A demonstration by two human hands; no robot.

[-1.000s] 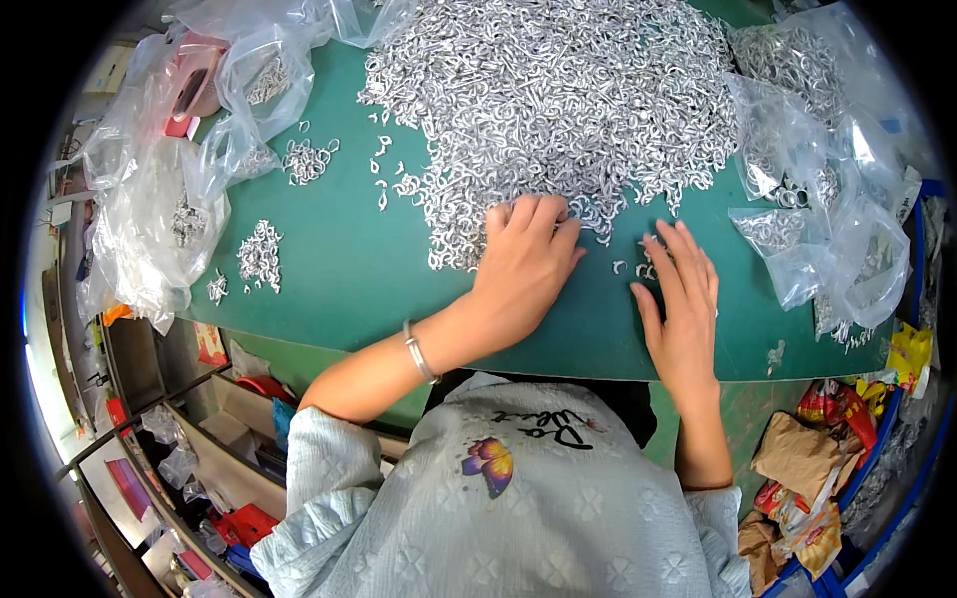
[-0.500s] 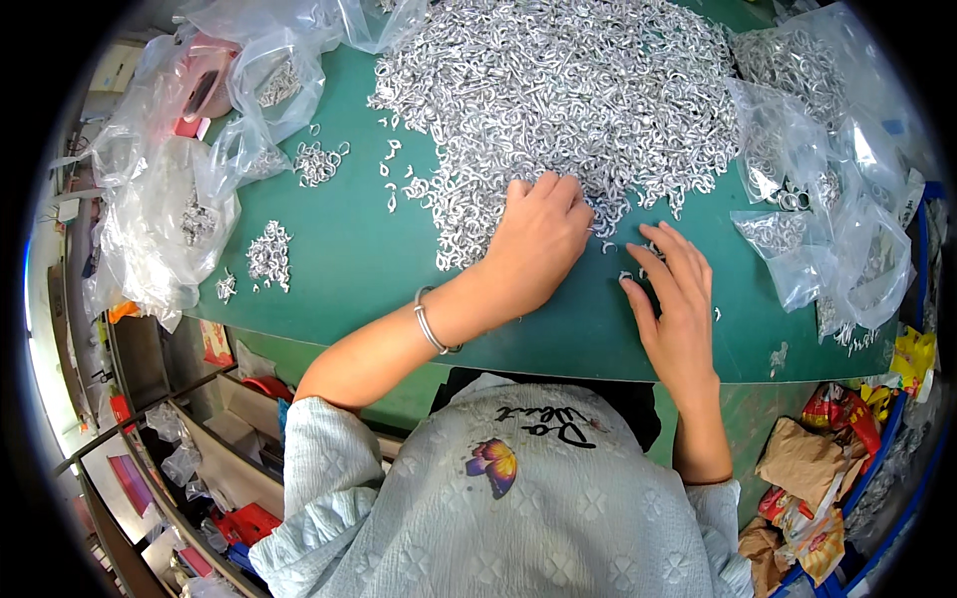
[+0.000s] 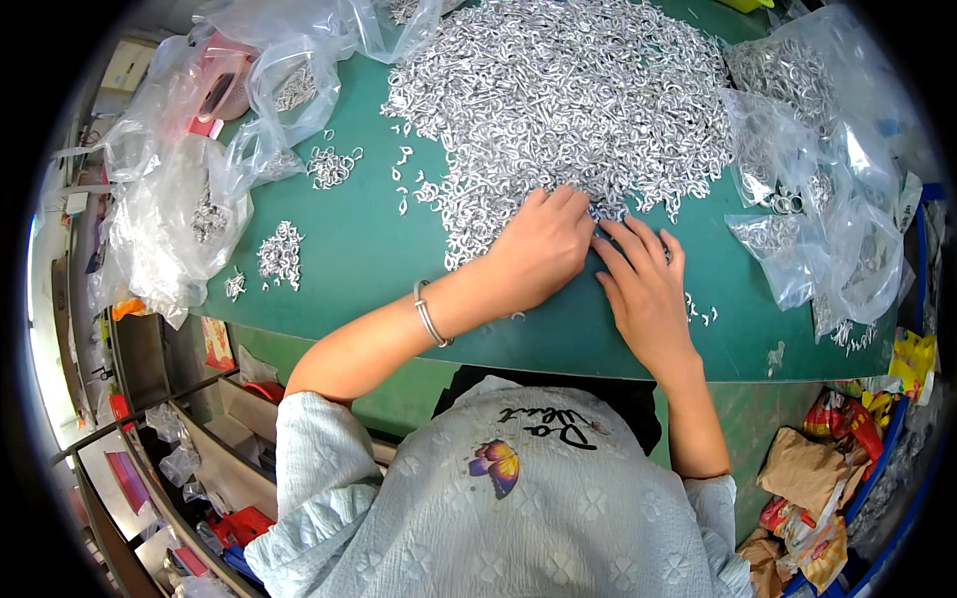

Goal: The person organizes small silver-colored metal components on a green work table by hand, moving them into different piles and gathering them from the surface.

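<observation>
A broad pile of small, curved silver metal pieces (image 3: 558, 100), like tiny clasps, covers the far middle of the green table (image 3: 339, 299). At its near edge, my left hand (image 3: 546, 242) is closed, with fingers curled down and pressed together; whatever they pinch is hidden. Close on its right, my right hand (image 3: 643, 289) is palm down with its fingers bent and apart, the index finger near the left fingertips. A few loose pieces (image 3: 701, 309) lie on the table just right of it.
Small heaps of pieces (image 3: 280, 254) and rings (image 3: 332, 167) sit on the left. Clear plastic bags (image 3: 159, 239) and a pink container (image 3: 221, 85) stand beyond them. More bags of metal parts (image 3: 783, 239) line the right side. A brown paper package (image 3: 807, 468) is below the table's right edge.
My right hand has moved left and slightly away from me, up to the left hand. Loose pieces now show where it was. The left hand has barely shifted.
</observation>
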